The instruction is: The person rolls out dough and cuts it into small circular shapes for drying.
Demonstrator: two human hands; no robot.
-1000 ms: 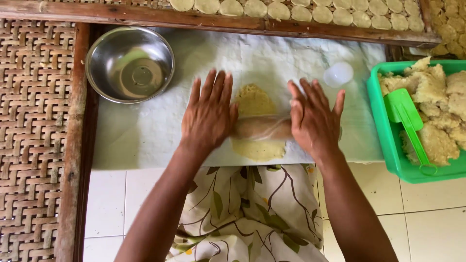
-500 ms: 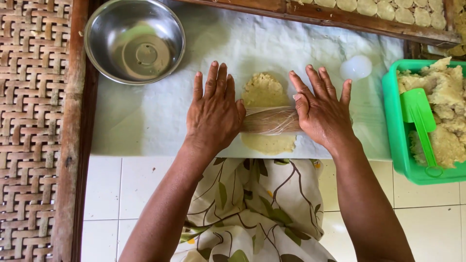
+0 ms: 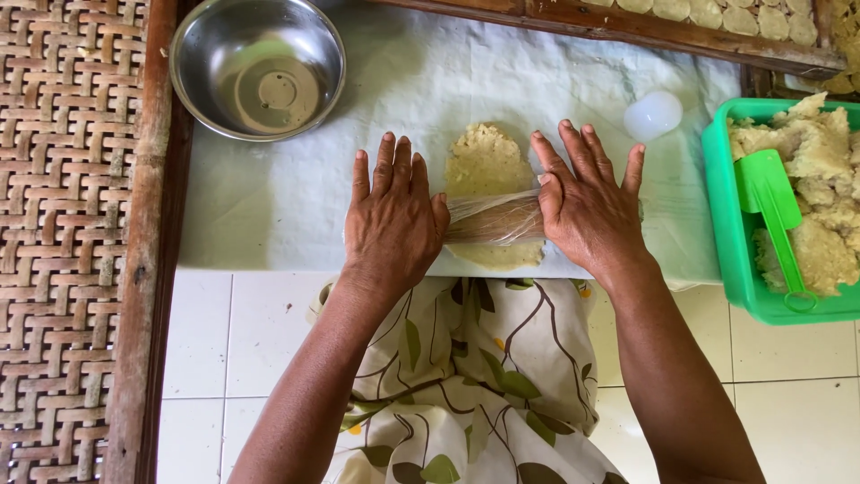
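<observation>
You are looking down at a white sheet [image 3: 296,197] spread over the table, with a woven bamboo mat [image 3: 63,224] running along its left side and a white tiled floor [image 3: 242,358] below, where your leaf-patterned cloth [image 3: 475,376] covers your lap. At the sheet's upper left sits a round steel bowl [image 3: 258,67], and at the far right a green plastic tub [image 3: 743,260] holds pale lumps of dough [image 3: 824,179] with a green scraper [image 3: 772,202] lying on them. Along the top a wooden rail [image 3: 627,27] carries a row of flattened pale discs [image 3: 717,13]. Your left hand [image 3: 392,224] and right hand [image 3: 587,202] lie palm down on the sheet, fingers flat, stretched forward and slightly spread, gripping nothing. Between them lies a plastic-wrapped roller [image 3: 494,220], each end under a palm, lying crosswise over the flattened dough patty [image 3: 488,170] at the middle of the sheet's near edge; the patty shows above and below the roller. A small white dome-shaped cup [image 3: 654,115] rests on the sheet just beyond your right fingertips.
</observation>
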